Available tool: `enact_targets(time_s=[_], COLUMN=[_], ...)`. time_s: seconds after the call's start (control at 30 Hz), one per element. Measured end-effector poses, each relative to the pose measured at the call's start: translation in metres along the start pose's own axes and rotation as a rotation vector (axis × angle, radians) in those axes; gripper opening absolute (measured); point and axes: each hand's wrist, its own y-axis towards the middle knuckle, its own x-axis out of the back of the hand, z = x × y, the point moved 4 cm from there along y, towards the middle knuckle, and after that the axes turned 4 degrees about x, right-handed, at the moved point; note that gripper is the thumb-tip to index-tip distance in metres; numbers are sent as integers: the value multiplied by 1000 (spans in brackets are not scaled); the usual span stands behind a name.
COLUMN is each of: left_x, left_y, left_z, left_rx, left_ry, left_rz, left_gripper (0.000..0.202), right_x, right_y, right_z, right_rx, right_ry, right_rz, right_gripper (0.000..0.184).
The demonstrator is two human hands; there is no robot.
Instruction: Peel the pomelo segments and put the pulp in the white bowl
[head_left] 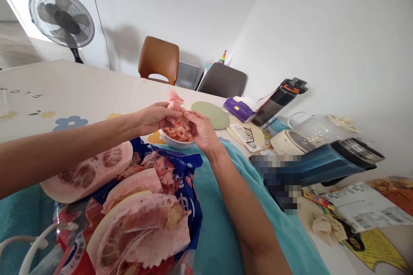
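Both my hands meet over a white bowl (177, 144) heaped with peeled pink pomelo pulp (178, 132). My left hand (155, 118) pinches a pomelo segment (175, 99) whose pale pink membrane sticks up above the fingers. From the other side, my right hand (200, 128) grips the lower part of that segment, close to the bowl's rim. Nearer to me, a large pomelo wedge (138, 230) with torn membrane lies on a blue and red plastic bag (193, 180). A cut pomelo half (92, 172) rests under my left forearm, beside a piece of thick rind (134, 187).
Under the bag spreads a teal cloth (219, 206). A green round mat (210, 115), purple tissue pack (240, 108), eyeglasses (249, 135), dark bottle (276, 102) and blue tumbler (332, 161) stand or lie to the right. Beyond the table are chairs (159, 58) and a fan (63, 19).
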Motion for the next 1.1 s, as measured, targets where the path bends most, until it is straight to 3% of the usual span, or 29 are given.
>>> enact_targets(time_s=[0.13, 0.33, 0.53, 0.77, 0.93, 1.1], left_x=[-2, 0, 0, -5, -4, -2], left_y=[-2, -2, -1, -6, -3, -1], left_z=[-3, -7, -5, -7, 1, -1], left_rx=[1, -38, -69, -84, -29, -51], left_ry=[-48, -52, 25, 31, 58, 34], left_rz=[45, 160, 50, 7, -13, -19], left_gripper=[17, 9, 9, 14, 9, 13], right_x=[-1, -5, -3, -4, -7, -9], right_y=[-1, -4, -5, -4, -4, -2], right_z=[3, 6, 8, 9, 7, 1], right_rx=[33, 39, 32, 58, 164, 94], right_ry=[32, 124, -1, -14, -204, -14], right_rz=[18, 78, 0, 38, -125, -47], right_gripper=[21, 23, 28, 19, 9, 7])
